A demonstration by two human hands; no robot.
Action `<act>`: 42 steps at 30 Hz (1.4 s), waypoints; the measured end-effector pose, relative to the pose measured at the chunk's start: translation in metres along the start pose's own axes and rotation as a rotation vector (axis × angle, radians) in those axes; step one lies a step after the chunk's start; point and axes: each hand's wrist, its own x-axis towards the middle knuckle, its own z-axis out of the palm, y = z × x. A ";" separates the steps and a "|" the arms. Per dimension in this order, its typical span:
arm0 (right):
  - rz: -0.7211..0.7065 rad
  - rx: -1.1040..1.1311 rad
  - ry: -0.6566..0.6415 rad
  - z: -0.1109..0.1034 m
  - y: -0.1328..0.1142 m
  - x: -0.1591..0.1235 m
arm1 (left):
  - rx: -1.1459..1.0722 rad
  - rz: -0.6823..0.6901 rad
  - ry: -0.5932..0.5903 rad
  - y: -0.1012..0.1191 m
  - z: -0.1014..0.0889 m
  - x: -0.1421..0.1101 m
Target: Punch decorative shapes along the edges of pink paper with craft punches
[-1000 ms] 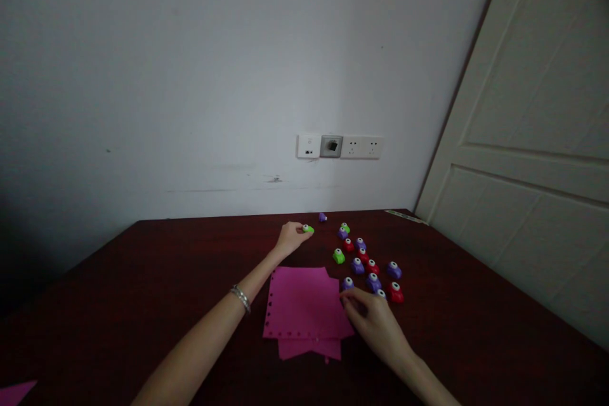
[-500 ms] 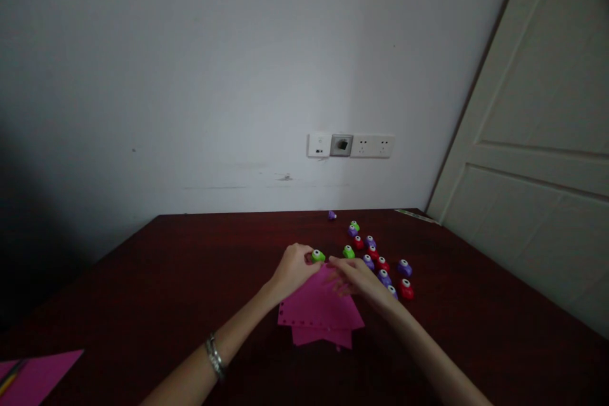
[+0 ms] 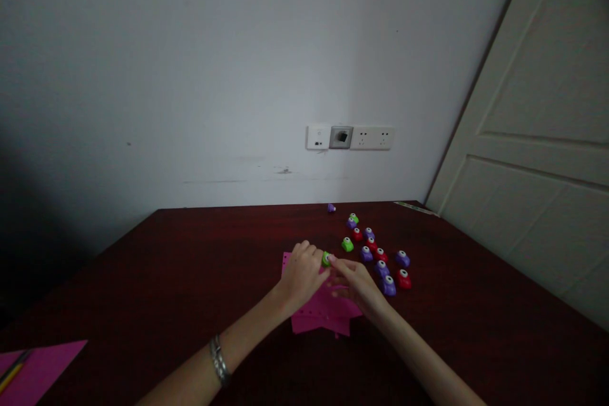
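Note:
My left hand [image 3: 301, 271] is closed around a small green craft paper punch [image 3: 326, 259] with a white round button on top. The punch sits at the far edge of a pink sheet of paper [image 3: 316, 306], which has a row of small punched holes along its side. My right hand [image 3: 356, 282] reaches in from the right, a fingertip touching the punch's button. Its other fingers are loosely spread above the paper. Under the top sheet lies a second pink sheet [image 3: 309, 325], turned at an angle.
Several purple, red and green punches, such as a purple one [image 3: 389, 286] and a green one [image 3: 347, 244], stand right of the paper on the dark red table [image 3: 214, 254]. Another pink sheet [image 3: 52, 361] with pencils [image 3: 14, 373] lies front left. Wall sockets [image 3: 371, 137] are behind.
The green punch has moved slightly right and turned with my left hand. My right fingertip now meets its button, where before it was apart. The top sheet has rotated somewhat.

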 end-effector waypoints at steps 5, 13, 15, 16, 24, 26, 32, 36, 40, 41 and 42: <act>-0.016 0.013 0.007 0.001 0.005 0.000 | 0.117 0.022 -0.019 0.007 0.002 -0.004; -0.057 0.017 0.054 -0.006 -0.006 0.003 | -0.024 0.101 -0.133 -0.026 -0.030 0.010; -0.076 0.012 0.050 -0.009 -0.008 0.005 | -0.106 0.015 -0.208 -0.051 -0.032 0.012; -0.084 0.015 0.041 -0.010 -0.009 0.006 | -0.130 -0.041 -0.259 -0.065 -0.030 0.012; -0.007 -0.095 0.017 -0.008 -0.005 0.003 | -0.361 -0.410 -0.519 -0.125 0.015 0.000; 0.000 -0.107 0.014 -0.006 -0.005 0.001 | -0.464 -0.457 -0.492 -0.126 0.024 0.000; -0.005 -0.098 0.014 -0.008 -0.001 0.004 | -0.579 -0.548 -0.461 -0.126 0.034 0.000; -0.005 -0.096 0.008 -0.009 0.001 0.005 | -0.679 -0.686 -0.441 -0.124 0.031 -0.001; 0.012 -0.105 0.023 -0.006 -0.003 0.001 | -0.808 -0.684 -0.505 -0.122 0.025 0.000; 0.012 -0.108 0.030 -0.005 -0.003 0.000 | -0.826 -0.661 -0.529 -0.122 0.024 0.000; 0.010 -0.109 0.035 -0.004 -0.004 0.000 | -0.838 -0.640 -0.553 -0.122 0.022 0.000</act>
